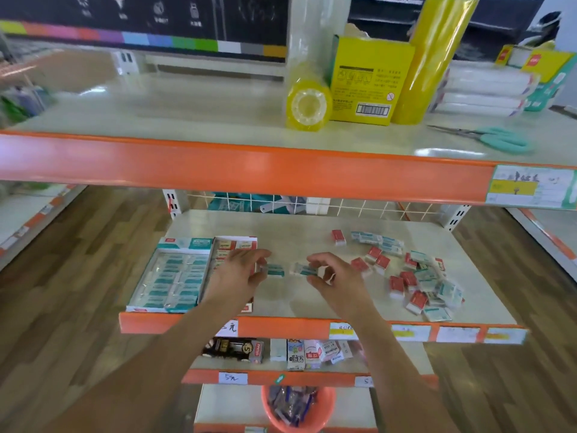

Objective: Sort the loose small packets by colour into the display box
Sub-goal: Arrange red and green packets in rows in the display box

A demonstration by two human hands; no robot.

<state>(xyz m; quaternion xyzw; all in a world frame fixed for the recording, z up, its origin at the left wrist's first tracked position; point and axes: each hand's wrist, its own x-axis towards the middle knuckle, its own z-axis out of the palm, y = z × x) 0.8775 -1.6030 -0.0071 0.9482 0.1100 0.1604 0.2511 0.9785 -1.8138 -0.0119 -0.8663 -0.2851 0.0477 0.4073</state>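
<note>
- Teal-and-white small cardboard packets, one per hand, are held above the pale laminate shelf (312, 232), just right of the open cardboard display box (146, 278).
- Left hand (240, 270): thumb and fingers pinch one teal packet (274, 270) at its left end. The long axis runs left-right, and the free end points away from the display box.
- Right hand (331, 276): curled fingers and thumb pinch a second teal packet (304, 270), long axis also roughly left-right, slightly tilted.
- The two packets sit nearly end to end, just apart, between the hands.
- Display box layout: the left compartment holds rows of teal packets with long axes left-right; the right compartment (234, 245), largely hidden by the left hand, shows red-and-white packets.
- Governing relation: the teal compartment lies left of both hands, and the left hand is nearer. Judged next move: carry the packets leftward; they need little turning.
- The loose pile of red and teal packets (415, 279) lies well right of the display box, nearer the right hand, so sorting appears partly done.
</note>
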